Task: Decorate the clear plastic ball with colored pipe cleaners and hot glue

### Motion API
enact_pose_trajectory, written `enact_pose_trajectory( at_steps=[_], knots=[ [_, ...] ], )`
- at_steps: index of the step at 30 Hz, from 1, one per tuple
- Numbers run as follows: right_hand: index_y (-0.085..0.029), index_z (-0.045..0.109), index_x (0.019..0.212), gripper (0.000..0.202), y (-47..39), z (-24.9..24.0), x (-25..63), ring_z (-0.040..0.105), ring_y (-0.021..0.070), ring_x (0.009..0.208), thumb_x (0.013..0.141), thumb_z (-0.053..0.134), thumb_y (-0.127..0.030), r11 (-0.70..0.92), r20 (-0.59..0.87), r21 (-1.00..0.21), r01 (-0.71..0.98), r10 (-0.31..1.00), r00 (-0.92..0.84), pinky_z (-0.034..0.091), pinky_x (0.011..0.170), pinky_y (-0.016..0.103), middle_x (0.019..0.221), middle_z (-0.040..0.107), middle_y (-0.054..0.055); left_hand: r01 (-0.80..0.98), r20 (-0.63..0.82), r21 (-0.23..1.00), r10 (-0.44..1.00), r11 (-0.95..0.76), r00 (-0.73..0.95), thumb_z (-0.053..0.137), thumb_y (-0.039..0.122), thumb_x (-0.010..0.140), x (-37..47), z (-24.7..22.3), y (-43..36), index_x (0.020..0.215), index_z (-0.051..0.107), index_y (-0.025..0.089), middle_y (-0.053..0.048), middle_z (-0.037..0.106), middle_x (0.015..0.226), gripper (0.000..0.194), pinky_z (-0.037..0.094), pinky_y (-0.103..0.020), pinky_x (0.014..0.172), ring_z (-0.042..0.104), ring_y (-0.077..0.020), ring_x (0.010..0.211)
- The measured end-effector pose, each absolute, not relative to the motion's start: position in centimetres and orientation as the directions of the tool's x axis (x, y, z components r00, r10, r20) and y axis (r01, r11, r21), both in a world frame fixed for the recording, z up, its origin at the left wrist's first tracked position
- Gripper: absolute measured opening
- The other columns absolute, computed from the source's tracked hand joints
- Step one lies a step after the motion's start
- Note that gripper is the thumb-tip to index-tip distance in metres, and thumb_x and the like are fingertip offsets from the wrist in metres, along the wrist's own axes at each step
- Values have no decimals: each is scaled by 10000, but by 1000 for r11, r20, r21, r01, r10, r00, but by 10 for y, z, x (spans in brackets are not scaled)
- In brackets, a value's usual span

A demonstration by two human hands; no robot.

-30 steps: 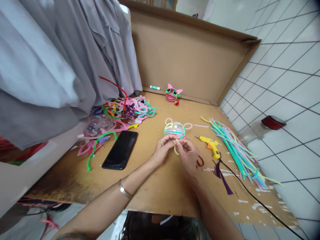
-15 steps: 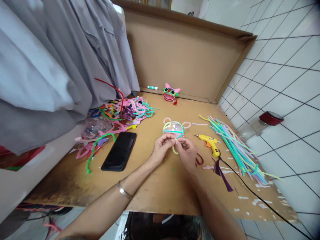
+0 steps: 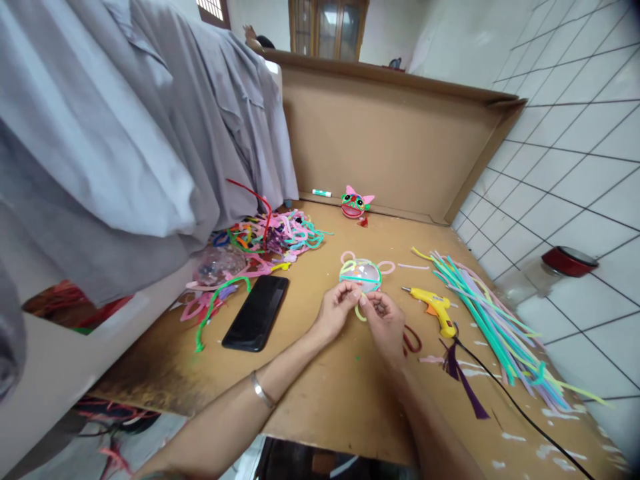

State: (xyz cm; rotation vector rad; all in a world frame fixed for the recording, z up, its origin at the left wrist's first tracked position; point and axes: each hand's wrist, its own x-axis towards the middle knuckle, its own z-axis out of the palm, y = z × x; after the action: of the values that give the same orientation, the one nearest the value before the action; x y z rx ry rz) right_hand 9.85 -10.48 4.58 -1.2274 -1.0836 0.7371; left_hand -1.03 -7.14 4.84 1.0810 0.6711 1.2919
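Note:
My left hand (image 3: 341, 308) and my right hand (image 3: 385, 323) meet over the middle of the table, fingertips pinched together on a pale yellow pipe cleaner (image 3: 359, 313). Part of it hangs in a curve below the fingers, and the rest is hidden by them. Just beyond my fingertips lies a clear round plastic shell (image 3: 369, 272), edged with green pipe cleaner and crossed by a teal strip. Pink loops (image 3: 387, 267) stick out at its two sides, and a yellow loop rests on its left part. Beside my right hand is a dark red pipe cleaner loop (image 3: 413, 340).
To the right lie a yellow glue gun (image 3: 434, 305) with a black cord, a purple tassel (image 3: 465, 383) and a bundle of pipe cleaners (image 3: 493, 320). A black phone (image 3: 257, 312) and a tangled pipe cleaner heap (image 3: 285, 233) are left. A finished pink-eared face (image 3: 355, 203) stands behind.
The camera view has tilted up and shifted left, so everything appears lower and further right. Both hands keep their pinch on the yellow pipe cleaner, with little visible movement.

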Motion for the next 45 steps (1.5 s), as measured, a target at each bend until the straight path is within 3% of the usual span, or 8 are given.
enact_pose_trajectory(
  at_steps=[8, 20, 24, 30, 41, 45],
  knots=[
    [-192, 696, 855, 246, -104, 38, 98, 605, 147, 639, 703, 724, -383, 214, 281, -951, 223, 896, 343, 497, 643, 273, 710, 687, 13, -515, 102, 856, 991, -44, 84, 782, 558, 694, -16, 49, -64, 687, 578, 172, 25, 557, 616, 437, 407, -252, 644, 480, -102, 583],
    [-191, 662, 680, 203, -107, 38, 96, 526, 127, 580, 772, 630, -369, 243, 304, -931, 274, 928, 213, 415, 562, 242, 642, 619, -10, -525, 82, 850, 995, -41, 56, 784, 581, 683, -14, 48, -64, 669, 556, 174, 35, 526, 604, 467, 393, -236, 615, 458, -91, 581],
    [-191, 652, 687, 215, -108, 40, 94, 510, 122, 559, 776, 624, -386, 240, 303, -934, 264, 924, 234, 418, 564, 244, 625, 617, -15, -515, 102, 855, 993, -54, 64, 782, 569, 694, -14, 48, -64, 674, 563, 172, 31, 541, 612, 454, 399, -239, 621, 472, -94, 587],
    [-186, 670, 800, 232, -109, 45, 96, 602, 149, 677, 824, 628, -414, 263, 316, -939, 221, 912, 262, 474, 658, 264, 748, 693, 22, -427, 169, 898, 979, -104, 117, 776, 576, 705, -13, 49, -70, 703, 598, 165, 34, 558, 608, 448, 409, -238, 614, 480, -95, 578],
    [-192, 631, 718, 244, -108, 49, 97, 593, 144, 655, 820, 621, -413, 279, 304, -953, 122, 898, 320, 472, 639, 262, 687, 657, 7, -403, 175, 910, 969, -93, 172, 783, 527, 712, -13, 47, -72, 753, 663, 160, 21, 590, 639, 389, 436, -265, 697, 517, -114, 632],
    [-193, 620, 711, 259, -107, 49, 98, 584, 143, 643, 811, 623, -433, 261, 277, -961, 92, 903, 330, 477, 638, 262, 671, 658, 10, -442, 145, 895, 977, -62, 156, 817, 475, 677, -12, 46, -72, 851, 699, 170, -2, 664, 759, 370, 470, -277, 751, 575, -128, 698]
  ],
)
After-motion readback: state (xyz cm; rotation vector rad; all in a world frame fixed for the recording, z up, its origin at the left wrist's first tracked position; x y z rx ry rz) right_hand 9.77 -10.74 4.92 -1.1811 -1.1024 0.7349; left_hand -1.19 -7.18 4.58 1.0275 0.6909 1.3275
